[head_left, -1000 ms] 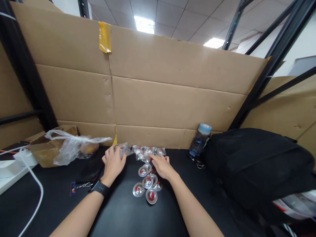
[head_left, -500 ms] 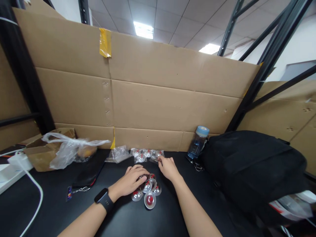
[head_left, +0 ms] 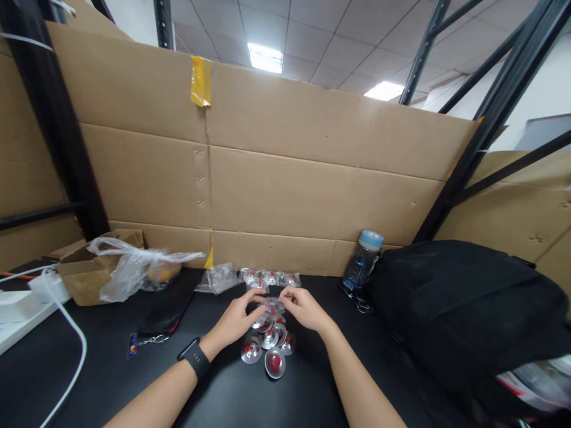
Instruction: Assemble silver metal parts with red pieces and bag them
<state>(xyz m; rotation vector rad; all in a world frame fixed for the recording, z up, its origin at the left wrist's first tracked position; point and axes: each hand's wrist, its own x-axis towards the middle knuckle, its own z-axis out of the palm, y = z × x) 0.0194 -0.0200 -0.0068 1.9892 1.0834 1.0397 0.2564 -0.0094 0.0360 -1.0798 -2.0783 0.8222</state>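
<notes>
My left hand [head_left: 235, 320] and my right hand [head_left: 303, 307] meet over a small pile of silver discs with red centres [head_left: 267, 345] on the black table [head_left: 223, 392]. Between the fingertips of both hands is a small clear packet with a disc in it [head_left: 272, 305], pinched from either side. A row of the same packets [head_left: 272, 278] lies just behind, against the cardboard wall. An empty-looking clear bag [head_left: 218, 278] lies to the left of that row. A black watch is on my left wrist.
A cardboard wall [head_left: 285, 178] closes the back. At left are a brown box with a plastic bag [head_left: 129, 267], a white cable [head_left: 66, 333], and a black pouch with a keyring [head_left: 160, 315]. A blue-lidded bottle [head_left: 363, 258] and a black backpack [head_left: 464, 309] stand at right.
My left hand left the clear bag at the back, passed over the loose discs, and now joins my right hand. Both hands now pinch one packet above the pile.
</notes>
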